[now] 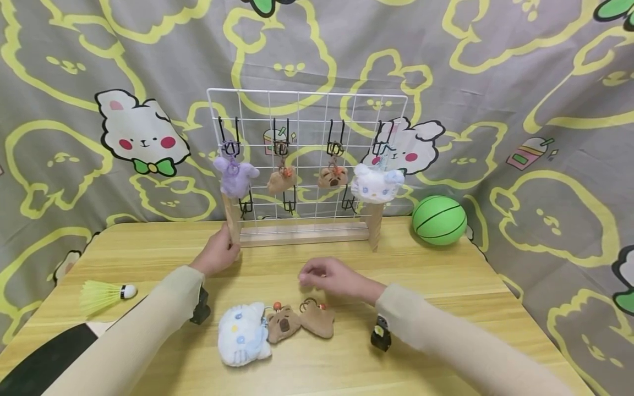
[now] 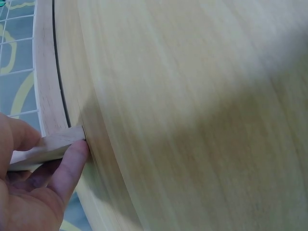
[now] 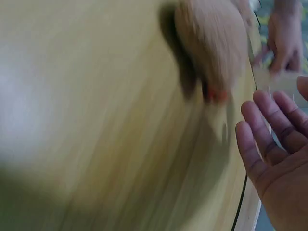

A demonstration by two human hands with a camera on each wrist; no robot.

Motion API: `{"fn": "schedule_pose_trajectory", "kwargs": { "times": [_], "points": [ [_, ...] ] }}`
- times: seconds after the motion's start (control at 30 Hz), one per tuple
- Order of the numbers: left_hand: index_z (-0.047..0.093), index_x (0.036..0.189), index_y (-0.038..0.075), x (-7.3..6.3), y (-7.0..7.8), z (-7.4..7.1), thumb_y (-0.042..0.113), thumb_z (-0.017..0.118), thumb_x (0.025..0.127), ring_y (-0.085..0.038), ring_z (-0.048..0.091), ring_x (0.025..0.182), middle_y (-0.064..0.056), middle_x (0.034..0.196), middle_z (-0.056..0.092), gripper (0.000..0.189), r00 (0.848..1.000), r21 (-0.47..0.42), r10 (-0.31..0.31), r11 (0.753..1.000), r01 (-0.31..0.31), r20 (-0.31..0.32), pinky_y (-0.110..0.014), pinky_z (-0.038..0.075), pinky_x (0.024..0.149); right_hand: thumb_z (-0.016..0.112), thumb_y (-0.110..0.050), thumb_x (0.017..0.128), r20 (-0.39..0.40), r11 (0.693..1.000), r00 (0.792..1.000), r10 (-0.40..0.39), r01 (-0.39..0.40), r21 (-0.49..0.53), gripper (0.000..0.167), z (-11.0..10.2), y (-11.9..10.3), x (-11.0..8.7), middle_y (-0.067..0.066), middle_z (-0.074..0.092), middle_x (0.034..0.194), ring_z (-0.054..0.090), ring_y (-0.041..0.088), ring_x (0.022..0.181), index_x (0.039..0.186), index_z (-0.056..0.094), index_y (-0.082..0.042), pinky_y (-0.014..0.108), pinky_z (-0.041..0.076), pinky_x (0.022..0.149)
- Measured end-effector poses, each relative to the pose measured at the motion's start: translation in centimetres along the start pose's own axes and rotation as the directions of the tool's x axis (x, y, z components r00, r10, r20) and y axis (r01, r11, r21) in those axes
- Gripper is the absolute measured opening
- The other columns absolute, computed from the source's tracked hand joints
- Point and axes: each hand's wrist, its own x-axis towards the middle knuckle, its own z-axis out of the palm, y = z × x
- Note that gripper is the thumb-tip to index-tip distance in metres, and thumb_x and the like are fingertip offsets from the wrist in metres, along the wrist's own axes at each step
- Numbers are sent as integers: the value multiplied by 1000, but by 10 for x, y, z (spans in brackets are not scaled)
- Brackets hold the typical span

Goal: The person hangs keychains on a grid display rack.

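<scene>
My left hand point(image 1: 216, 254) grips the foot of the left wooden post point(image 1: 231, 217) on a white wire grid rack point(image 1: 302, 132). In the left wrist view, the thumb and fingers pinch that wooden post point(image 2: 53, 144) from both sides. Over the table in front of the rack hovers my right hand point(image 1: 339, 279), fingers loosely bent and holding nothing. Just below it lies a brown plush keychain point(image 1: 318, 322) with a ring and an orange bead. Beside that one are a brown bear keychain point(image 1: 284, 324) and a white cat plush point(image 1: 242, 334) with blue eyes.
On the rack's upper black hooks hang a purple plush point(image 1: 235, 177), two brown plush keychains point(image 1: 282, 180) and a white cat plush point(image 1: 376, 183). Several lower hooks point(image 1: 289, 204) are bare. A green ball point(image 1: 439, 220) sits at right; a yellow shuttlecock point(image 1: 106, 296) and a black racket-like object point(image 1: 52, 355) lie left.
</scene>
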Motion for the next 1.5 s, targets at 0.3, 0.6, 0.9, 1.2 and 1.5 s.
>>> {"fn": "schedule_pose_trajectory", "kwargs": {
  "times": [0.3,0.6,0.9,1.2,1.5],
  "points": [
    [22,151,-20,0,1,-1,-3,46,101,-33,61,92,-46,138,50,58,1000,-13,-2,1000,2,6,-37,53,71,68,-25,102,143,997,990,-3,15,-81,23,39,-24,26,4,76,106,64,0,91,117,70,-7,17,54,88],
    [19,152,-21,-1,-1,-2,-2,47,102,-27,60,84,-45,131,54,60,1000,-18,4,1000,-4,8,-34,51,67,76,-27,97,252,977,967,29,26,-210,28,51,-36,36,-2,65,103,53,-1,87,120,69,-11,15,48,83],
    [24,150,-20,-1,-2,-2,-2,47,101,-33,63,93,-46,135,53,57,1000,-11,23,1000,-23,-13,-36,54,72,81,-19,93,278,908,960,-4,120,-401,33,56,-43,35,1,62,107,49,3,89,121,66,-12,15,45,84],
    [25,151,-18,-3,-3,-1,-2,48,102,-48,62,119,-46,144,48,56,1000,-14,13,1000,-13,-6,-45,57,86,79,-21,95,280,906,960,13,107,-409,23,59,-42,34,-5,58,100,47,1,86,112,65,-13,14,44,83],
    [26,150,-18,-3,-1,-1,-2,48,103,-55,58,128,-46,145,47,55,1000,-24,10,1000,-10,-6,-54,59,95,77,-12,95,281,965,959,23,52,-259,25,58,-36,34,-6,59,89,51,-2,76,112,58,-13,14,48,71]
  ]
}}
